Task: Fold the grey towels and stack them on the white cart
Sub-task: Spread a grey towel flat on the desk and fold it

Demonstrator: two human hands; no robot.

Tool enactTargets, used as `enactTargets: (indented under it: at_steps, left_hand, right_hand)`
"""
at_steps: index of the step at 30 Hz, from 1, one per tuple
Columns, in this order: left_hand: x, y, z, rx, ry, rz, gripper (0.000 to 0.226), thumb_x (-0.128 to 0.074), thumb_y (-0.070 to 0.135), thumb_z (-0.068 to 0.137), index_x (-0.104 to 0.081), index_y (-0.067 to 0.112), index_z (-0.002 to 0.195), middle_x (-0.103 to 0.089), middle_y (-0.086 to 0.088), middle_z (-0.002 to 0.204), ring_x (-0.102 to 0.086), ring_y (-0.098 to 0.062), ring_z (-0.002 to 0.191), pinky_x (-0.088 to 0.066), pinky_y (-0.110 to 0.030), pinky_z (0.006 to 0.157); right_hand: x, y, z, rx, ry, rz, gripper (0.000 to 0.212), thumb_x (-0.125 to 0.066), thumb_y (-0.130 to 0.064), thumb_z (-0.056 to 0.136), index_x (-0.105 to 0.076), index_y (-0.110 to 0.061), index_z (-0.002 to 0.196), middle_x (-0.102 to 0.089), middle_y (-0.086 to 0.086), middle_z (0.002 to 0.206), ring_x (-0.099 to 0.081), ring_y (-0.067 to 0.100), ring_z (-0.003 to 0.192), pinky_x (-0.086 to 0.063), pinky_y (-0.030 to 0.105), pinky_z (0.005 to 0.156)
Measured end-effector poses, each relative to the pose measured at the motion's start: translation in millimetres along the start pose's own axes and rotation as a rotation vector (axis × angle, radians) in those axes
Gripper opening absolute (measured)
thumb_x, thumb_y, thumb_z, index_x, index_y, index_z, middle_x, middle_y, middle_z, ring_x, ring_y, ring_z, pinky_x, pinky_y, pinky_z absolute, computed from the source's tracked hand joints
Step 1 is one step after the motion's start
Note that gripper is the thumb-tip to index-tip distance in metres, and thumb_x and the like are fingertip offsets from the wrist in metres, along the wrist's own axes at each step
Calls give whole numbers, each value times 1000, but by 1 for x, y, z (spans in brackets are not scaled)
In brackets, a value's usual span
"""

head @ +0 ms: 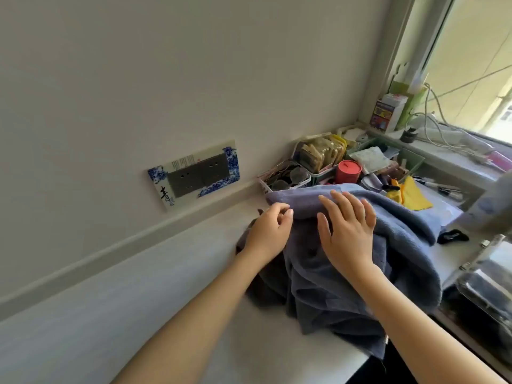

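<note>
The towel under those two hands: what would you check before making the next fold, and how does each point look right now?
1. Left hand has hold of the towel edge: ok, fingers curl on the fold's left end.
2. Right hand steadies the cloth: ok, it lies flat on the grey towel.
3. Towel lies smooth: not ok, it is bunched and hangs over the white surface edge.
4. Room to the left for folding: ok.
5. Clutter clear of the towel: not ok, the red container and yellow cloth sit right behind it.
6. Stacking spot: cannot tell.
</note>
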State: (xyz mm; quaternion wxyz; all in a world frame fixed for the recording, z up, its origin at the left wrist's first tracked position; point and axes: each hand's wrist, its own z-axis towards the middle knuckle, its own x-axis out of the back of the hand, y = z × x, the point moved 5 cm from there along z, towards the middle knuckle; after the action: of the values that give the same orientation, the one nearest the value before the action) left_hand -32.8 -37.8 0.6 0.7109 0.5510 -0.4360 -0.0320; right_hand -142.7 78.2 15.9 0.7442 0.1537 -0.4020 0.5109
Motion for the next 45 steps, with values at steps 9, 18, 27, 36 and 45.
enactTargets:
  at_steps: [9,18,27,36,45]
  left_hand:
    - [-33,15,23,182,14,14,60,-37,49,96,-20,26,149,-34,-17,146,-39,-33,131,-34,-39,103]
    - [-21,19,23,180,262,-397,32,-59,27,92,-59,13,121,-61,-3,124,-54,-19,117,-41,-24,95]
    - [60,3,-12,95,512,-553,22,-59,28,92,-58,27,113,-58,3,121,-55,-19,116,-50,-46,94]
    - [190,-98,-133,201,820,-463,23,-57,19,92,-59,21,115,-59,7,115,-52,-7,108,-38,-20,95]
    - [260,-241,-279,428,973,-451,18,-56,15,93,-58,29,103,-62,3,108,-57,-21,111,-45,-44,100]
  right_hand:
    - [-3,52,5,-290,-87,21,59,-34,-53,88,-59,-9,118,-63,12,104,-56,35,97,-43,44,85]
    - [6,45,9,-314,8,345,20,-61,-31,90,-63,-11,92,-64,2,86,-60,24,77,-40,29,59]
    - [25,-39,28,-232,66,582,14,-61,-27,90,-64,-13,93,-56,-11,84,-44,2,69,-36,26,61]
    - [-15,-211,-15,-56,-233,820,19,-61,-33,89,-64,-15,94,-61,-4,81,-60,19,75,-44,29,66]
    - [-43,-363,-126,81,-710,960,16,-67,-23,86,-70,-7,86,-58,1,84,-53,18,79,-40,29,74]
